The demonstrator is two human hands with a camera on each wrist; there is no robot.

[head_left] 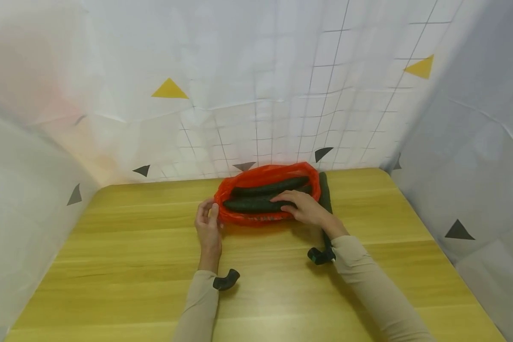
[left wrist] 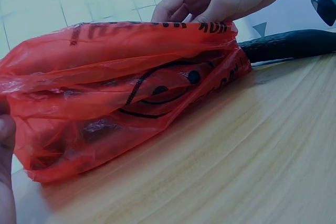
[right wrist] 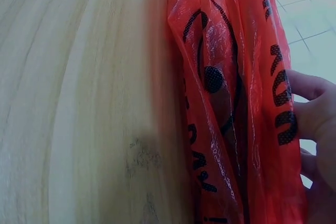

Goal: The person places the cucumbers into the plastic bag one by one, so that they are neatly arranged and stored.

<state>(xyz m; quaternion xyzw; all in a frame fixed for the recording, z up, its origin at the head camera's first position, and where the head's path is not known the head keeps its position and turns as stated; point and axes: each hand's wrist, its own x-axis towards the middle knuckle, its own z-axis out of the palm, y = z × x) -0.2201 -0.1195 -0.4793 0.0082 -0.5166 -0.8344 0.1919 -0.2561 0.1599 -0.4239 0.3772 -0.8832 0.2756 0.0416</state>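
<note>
An open red plastic bag [head_left: 267,220] with black print lies on its side at the table's far edge. Dark green cucumbers are inside it: a front cucumber [head_left: 250,205], a back cucumber [head_left: 267,187], and what seems to be part of another between them. My left hand [head_left: 208,228] holds the bag's left end by its rim. Reaching over the near rim, my right hand [head_left: 303,208] grips the front cucumber toward its right end. In the left wrist view, the bag's side [left wrist: 126,93] hides the cucumbers, and the right hand's fingertips drop behind the rim.
Another cucumber [head_left: 325,192] lies on the wooden table [head_left: 145,266] just right of the bag, partly under the right forearm. A white sheet wall [head_left: 248,114] with grid lines and triangles rises behind the table. Dark wrist cameras [head_left: 226,280] sit on both wrists.
</note>
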